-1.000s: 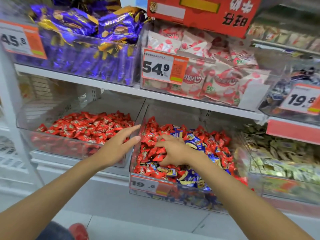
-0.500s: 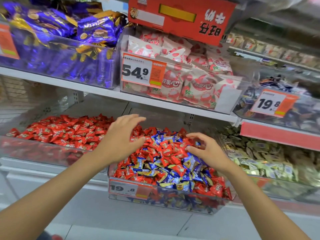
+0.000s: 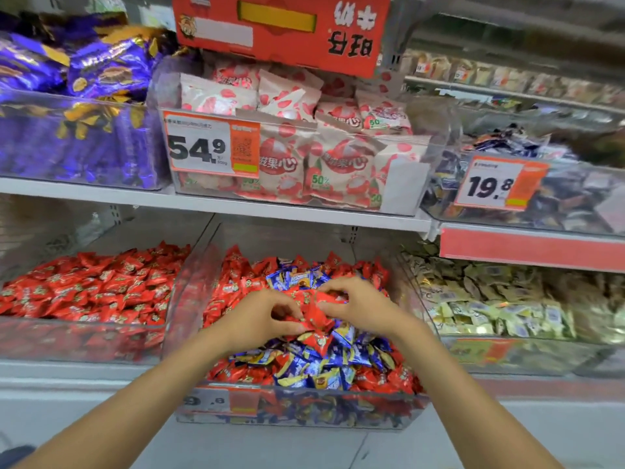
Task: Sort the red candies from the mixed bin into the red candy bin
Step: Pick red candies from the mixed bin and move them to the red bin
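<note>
Your left hand [image 3: 260, 316] and right hand [image 3: 362, 308] are together over the middle of the mixed bin [image 3: 297, 406], fingers [image 3: 287, 308] curled inward, tips nearly meeting. Both sets of fingers are closed around a small cluster of red candies [image 3: 316, 314] pinched between the two hands. How many pieces, can't tell; wrappers blur into each other. Both forearms come in from the lower corners, bare.

Under your hands the mixed bin holds red wrappers along the left and back, blue-and-yellow wrapped candies [image 3: 324, 363] heaped in the centre and front. An orange price tag [image 3: 221, 399] sits on its front wall, partly cut off by your left forearm.

Red candy bin [image 3: 84, 330] is directly left of the mixed bin, walls side by side, same lower shelf. It is filled with red pieces only [image 3: 98, 286]. Neither hand is over it.

Right of the mixed bin: a clear bin of pale yellowish wrapped candies [image 3: 490, 309].

Upper shelf [image 3: 216, 203], left to right: bin of purple-and-gold packs [image 3: 84, 79], bin of white-and-red lychee-print bags [image 3: 304, 157] with a 54.9 tag [image 3: 211, 143], bin of dark mixed wrappers with a 19.8 tag [image 3: 497, 182]. Red sign with Chinese characters [image 3: 280, 27] hangs above.
</note>
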Demonstrator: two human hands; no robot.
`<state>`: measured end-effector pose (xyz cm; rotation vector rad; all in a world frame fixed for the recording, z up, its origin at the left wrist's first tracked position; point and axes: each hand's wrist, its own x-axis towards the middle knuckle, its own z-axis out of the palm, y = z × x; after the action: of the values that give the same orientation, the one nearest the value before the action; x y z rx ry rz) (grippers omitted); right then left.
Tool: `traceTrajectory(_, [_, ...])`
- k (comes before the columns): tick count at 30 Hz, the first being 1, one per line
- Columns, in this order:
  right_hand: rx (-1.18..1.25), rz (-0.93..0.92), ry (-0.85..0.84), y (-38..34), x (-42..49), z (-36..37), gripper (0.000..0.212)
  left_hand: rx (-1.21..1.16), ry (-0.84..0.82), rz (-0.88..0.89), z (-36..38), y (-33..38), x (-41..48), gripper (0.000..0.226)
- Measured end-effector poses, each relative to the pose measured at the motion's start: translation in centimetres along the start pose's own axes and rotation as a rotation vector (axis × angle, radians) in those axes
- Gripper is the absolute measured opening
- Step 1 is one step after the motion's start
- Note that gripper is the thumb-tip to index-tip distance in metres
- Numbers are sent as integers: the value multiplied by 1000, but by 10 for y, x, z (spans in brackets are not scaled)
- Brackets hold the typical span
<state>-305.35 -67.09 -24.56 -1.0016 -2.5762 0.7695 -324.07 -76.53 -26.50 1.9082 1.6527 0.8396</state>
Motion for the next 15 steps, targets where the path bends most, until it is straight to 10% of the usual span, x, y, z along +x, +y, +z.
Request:
traceTrajectory(8, [288,40,210,-1,-19,-20,12,-215,238,-82,-14,-2,-5,13])
traceTrajectory(15, [423,62,292,0,-28,-27,17,5,96,-76,-8,3,-4,14])
